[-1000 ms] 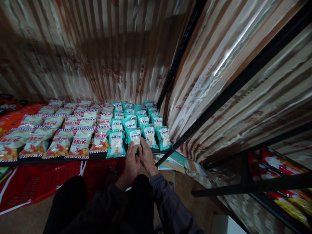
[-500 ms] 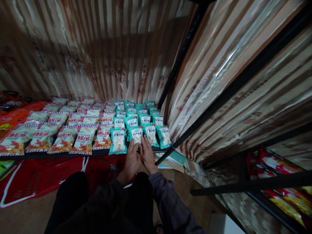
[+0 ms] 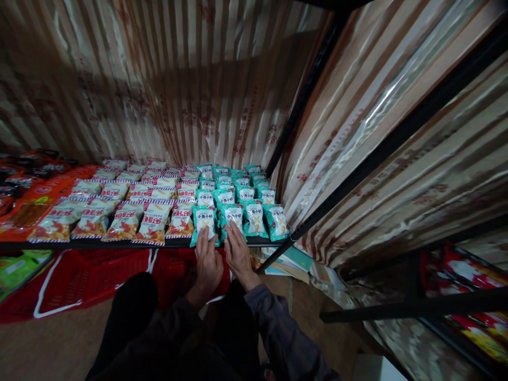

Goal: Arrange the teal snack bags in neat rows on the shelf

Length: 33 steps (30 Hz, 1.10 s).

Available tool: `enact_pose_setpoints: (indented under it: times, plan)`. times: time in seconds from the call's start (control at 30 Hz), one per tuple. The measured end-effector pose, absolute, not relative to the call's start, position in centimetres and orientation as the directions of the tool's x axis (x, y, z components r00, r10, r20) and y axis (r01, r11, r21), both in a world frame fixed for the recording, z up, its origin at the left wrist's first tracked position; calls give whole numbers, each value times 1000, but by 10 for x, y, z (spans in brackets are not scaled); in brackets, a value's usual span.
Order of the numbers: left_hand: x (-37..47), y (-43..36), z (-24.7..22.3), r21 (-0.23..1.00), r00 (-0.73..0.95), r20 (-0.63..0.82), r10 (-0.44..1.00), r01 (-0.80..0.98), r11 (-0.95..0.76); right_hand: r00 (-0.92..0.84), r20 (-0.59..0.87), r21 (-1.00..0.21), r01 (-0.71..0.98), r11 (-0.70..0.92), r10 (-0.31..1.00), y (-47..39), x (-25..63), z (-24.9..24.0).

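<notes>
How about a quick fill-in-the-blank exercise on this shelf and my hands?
The teal packets lie to the ____ of the striped-edge packets. In the front row, the right hand is on the ____ teal packet from the left. The hand nearer the striped-edge packets is the ____ one. The basket below the shelf is coloured ____.

Missing words: right; second; left; red.

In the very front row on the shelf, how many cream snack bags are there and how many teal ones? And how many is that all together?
Cream bags: 5
Teal bags: 4
Total in the front row: 9
</notes>
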<state>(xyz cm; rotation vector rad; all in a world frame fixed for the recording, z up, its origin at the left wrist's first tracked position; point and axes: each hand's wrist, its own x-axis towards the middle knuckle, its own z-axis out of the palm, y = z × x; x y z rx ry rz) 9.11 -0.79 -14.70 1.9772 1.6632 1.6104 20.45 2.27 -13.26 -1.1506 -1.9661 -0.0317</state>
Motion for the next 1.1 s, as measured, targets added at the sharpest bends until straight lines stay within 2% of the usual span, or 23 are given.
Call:
enact_pose_setpoints:
  times: [0.17,0.47,0.63,0.83,1.1]
  plan:
    - [71,-5,-163,700,-277,570,773,656,-282,-259,607,-447,670,592,752,25,171,-135]
    - [53,17,-192,757,-164,530,832,534,-377,-196,576,-506,678,534,794,39,145,-145]
    - [45,20,-193,721,-113,564,818,550,-422,-173,606,-502,674,542,777,38,142,-150]
    - [38,31,-186,616,-45,645,763,621,-485,-194,627,-473,674,567,754,44,142,-148]
    - [44,42,-188,538,-57,665,744,728,-425,-242,628,-451,661,600,739,54,146,-153]
